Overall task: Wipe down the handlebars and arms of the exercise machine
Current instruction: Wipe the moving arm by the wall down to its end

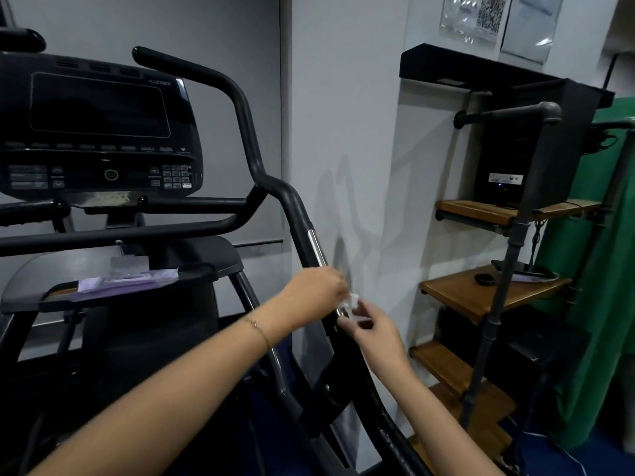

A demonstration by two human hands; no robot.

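Hands meet at the machine's right bar (298,214), low on its slope, with a small white wipe (354,303) between them. Our left hand (314,292) has its fingers curled at the wipe's upper edge, right against the bar. Blur keeps us from telling whether it also grips the bar itself. Our right hand (372,326) pinches the lower edge between thumb and fingers, just off the bar on the wall side. Neither hand is spread flat, and the wipe looks bunched rather than opened out.

What matters next is how the bar runs. Its long axis slants from the curved tip beside the console (99,108) down past a chrome strip (316,247) to our hands, then carries on toward us and to the right. Most of the bar therefore lies above and ahead of us, with the left hand nearer that stretch and the right hand nearer the lower one.

We judge the wiping here has barely begun. The likely stroke is along the slant, either up toward the chrome strip or down toward us. The wipe must wrap around the tube first, or it will only touch one face.
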